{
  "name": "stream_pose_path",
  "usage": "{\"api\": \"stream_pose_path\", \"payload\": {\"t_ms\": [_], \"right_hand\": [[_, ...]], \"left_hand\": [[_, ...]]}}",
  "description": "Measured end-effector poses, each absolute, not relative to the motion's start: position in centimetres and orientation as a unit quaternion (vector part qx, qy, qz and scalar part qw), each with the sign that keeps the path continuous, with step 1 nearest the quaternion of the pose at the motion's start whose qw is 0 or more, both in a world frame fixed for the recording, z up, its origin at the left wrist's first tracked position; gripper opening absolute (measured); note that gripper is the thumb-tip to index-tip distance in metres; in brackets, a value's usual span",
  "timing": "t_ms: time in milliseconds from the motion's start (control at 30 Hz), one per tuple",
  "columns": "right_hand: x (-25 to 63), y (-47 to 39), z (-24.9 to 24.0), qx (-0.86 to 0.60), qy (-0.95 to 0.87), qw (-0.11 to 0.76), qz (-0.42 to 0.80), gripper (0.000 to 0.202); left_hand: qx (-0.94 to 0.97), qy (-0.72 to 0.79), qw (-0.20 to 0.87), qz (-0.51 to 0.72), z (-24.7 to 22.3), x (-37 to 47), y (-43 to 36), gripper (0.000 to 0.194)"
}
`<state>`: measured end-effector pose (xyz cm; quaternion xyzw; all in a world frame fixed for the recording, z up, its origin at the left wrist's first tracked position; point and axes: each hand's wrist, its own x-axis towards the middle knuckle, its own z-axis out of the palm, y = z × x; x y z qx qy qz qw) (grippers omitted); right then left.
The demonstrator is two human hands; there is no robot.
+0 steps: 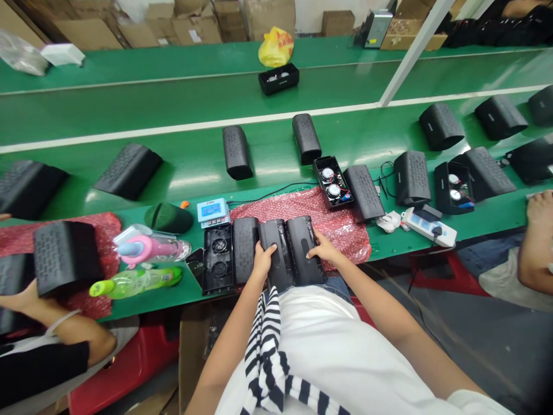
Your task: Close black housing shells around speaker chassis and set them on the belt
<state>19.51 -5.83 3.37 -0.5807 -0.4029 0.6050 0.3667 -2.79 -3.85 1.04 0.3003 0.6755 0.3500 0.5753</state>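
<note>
My left hand (263, 260) is closed on a black speaker (276, 236) at the table's front edge, its thumb on the upper face. Beside it, my right hand (323, 248) grips a second black speaker (301, 230) by its right side, thumb on top and fingers partly hidden. The two speakers lie side by side, nearly touching. Just left of them is a speaker case with a slotted face (245, 248), then an open black shell (218, 259) with two round speaker openings. Red bubble wrap (280, 204) lies under and behind them.
An open speaker with wired drivers (332, 183) and a power strip (430, 226) lie to the right. A small blue-screen meter (213, 212), a pink bottle (153, 249) and a green bottle (136, 283) stand or lie left. Co-workers sit on both sides. More speakers line the green conveyor (185, 158).
</note>
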Motion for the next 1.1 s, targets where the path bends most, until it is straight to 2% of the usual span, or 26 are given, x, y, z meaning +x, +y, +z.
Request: {"api": "stream_pose_path", "payload": {"t_ms": [500,1100], "right_hand": [[19.8,-5.7,2.7,-0.593,-0.401,0.356,0.601,0.077],[19.7,-5.7,3.0,-0.609,-0.399,0.343,0.594,0.080]], "left_hand": [[0.318,0.688,0.557,0.339,1.4,-2.4,-3.7,0.053],[0.326,0.682,0.558,0.343,1.0,-2.6,-3.7,0.056]]}}
